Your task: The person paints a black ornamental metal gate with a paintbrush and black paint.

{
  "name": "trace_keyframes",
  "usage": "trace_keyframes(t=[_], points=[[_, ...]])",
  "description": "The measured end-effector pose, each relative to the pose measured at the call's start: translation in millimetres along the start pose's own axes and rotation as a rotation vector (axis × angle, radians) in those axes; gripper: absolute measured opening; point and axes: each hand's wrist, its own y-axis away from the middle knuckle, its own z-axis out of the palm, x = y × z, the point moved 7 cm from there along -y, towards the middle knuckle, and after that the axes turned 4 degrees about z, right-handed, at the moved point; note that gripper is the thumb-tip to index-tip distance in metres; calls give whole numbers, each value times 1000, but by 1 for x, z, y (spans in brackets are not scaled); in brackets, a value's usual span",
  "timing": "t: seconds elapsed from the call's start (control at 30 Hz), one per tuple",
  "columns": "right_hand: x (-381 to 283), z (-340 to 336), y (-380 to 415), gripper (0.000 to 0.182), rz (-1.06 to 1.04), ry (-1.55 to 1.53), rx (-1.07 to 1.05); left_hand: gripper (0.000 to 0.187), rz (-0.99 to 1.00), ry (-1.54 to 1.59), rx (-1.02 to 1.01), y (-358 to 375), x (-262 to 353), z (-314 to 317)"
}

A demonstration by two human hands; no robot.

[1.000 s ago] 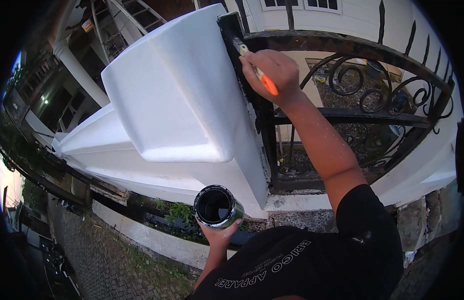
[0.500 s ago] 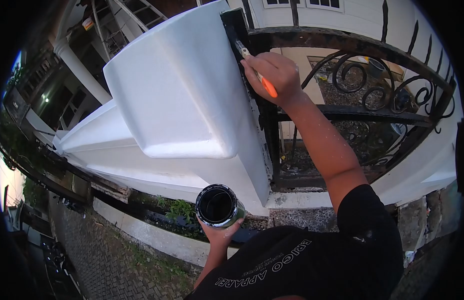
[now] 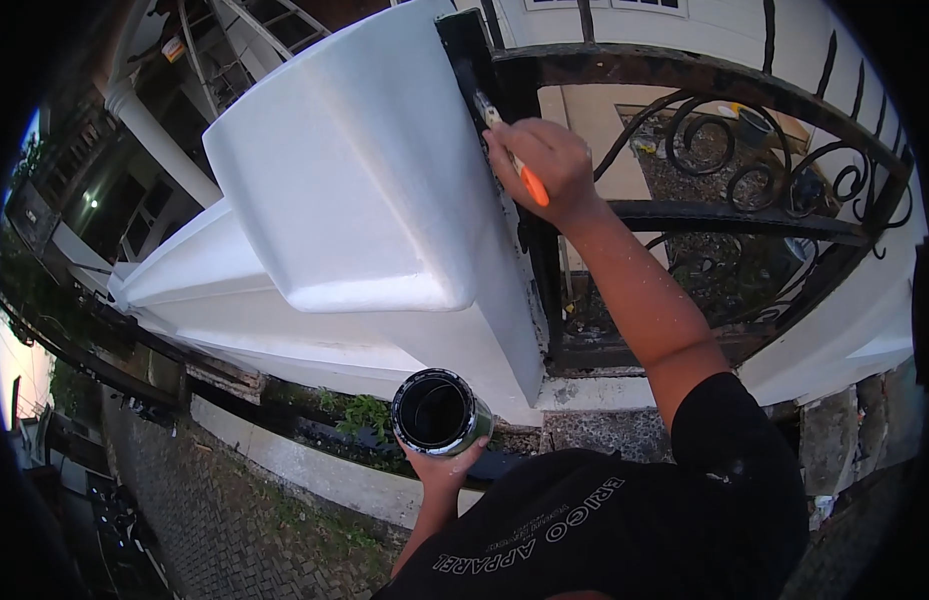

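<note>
My right hand (image 3: 546, 170) is closed around a paintbrush (image 3: 530, 184) with an orange handle tip. Its bristles touch the black metal post (image 3: 471, 62) of the gate, right beside the white pillar. Below, my left hand (image 3: 442, 466) grips a paint can (image 3: 470, 436) from underneath and the side. The open can holds dark paint, and black smears cover its rim. To the right of the post stretches the black iron gate (image 3: 674, 68), with scrolls and spikes; brownish patches show on its top rail.
The white pillar (image 3: 334, 170) stands left of the post, joined to a low white wall (image 3: 214, 270). Under it run a ditch with a green plant (image 3: 364, 418) and a concrete kerb (image 3: 284, 478). A ladder (image 3: 259, 32) leans behind. A bucket (image 3: 754, 128) sits beyond the gate.
The brush and my right hand have shifted slightly down along the post. My left hand keeps the paint can in nearly the same place.
</note>
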Motion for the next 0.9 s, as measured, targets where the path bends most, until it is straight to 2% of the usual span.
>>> trace_keyframes(t=[0.13,0.43,0.5,0.9], points=[[-7,0,28,14,83,10,-30,121,38,-41,12,3,-3,-4],[-17,-4,76,12,234,-23,-67,120,-35,-46,-41,4,-5,-7],[-17,-2,85,13,291,-2,-158,120,-41,-49,-29,6,-7,-9],[-21,-8,100,10,491,-8,-315,118,-28,-66,-45,7,-12,-17]])
